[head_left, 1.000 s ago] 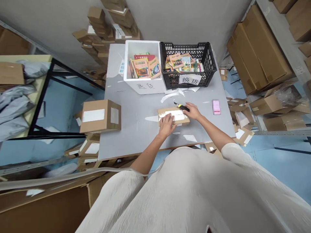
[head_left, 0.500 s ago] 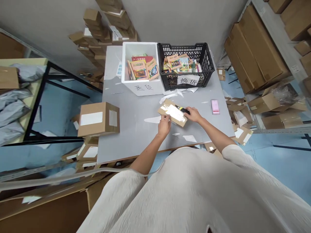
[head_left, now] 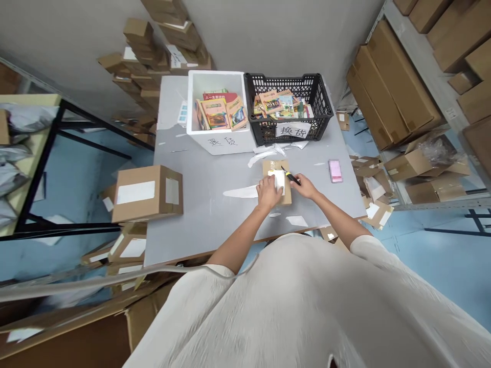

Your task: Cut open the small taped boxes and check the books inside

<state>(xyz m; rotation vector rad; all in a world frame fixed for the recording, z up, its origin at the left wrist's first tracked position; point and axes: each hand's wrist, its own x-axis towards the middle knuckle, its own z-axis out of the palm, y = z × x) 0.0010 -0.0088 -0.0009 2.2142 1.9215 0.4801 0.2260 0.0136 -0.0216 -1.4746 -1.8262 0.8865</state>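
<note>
A small cardboard parcel (head_left: 284, 198) with a white label lies on the grey table (head_left: 203, 204), its long side pointing away from me. My left hand (head_left: 269, 192) rests on top of it with fingers spread over the label. My right hand (head_left: 306, 186) is closed round a black and yellow cutter (head_left: 292, 177), whose tip lies over the parcel's upper right part. White paper scraps (head_left: 296, 221) lie around the parcel.
Behind stand a white foam box (head_left: 220, 141) and a black crate (head_left: 326, 115), both holding books. A large carton (head_left: 149, 194) sits at the table's left edge, a pink-screened phone (head_left: 335, 170) at the right. Shelves and cartons flank the table.
The parcel has turned from slanting to nearly straight. My left hand has moved from its near edge onto its top. My right hand still holds the cutter. The view has shifted slightly.
</note>
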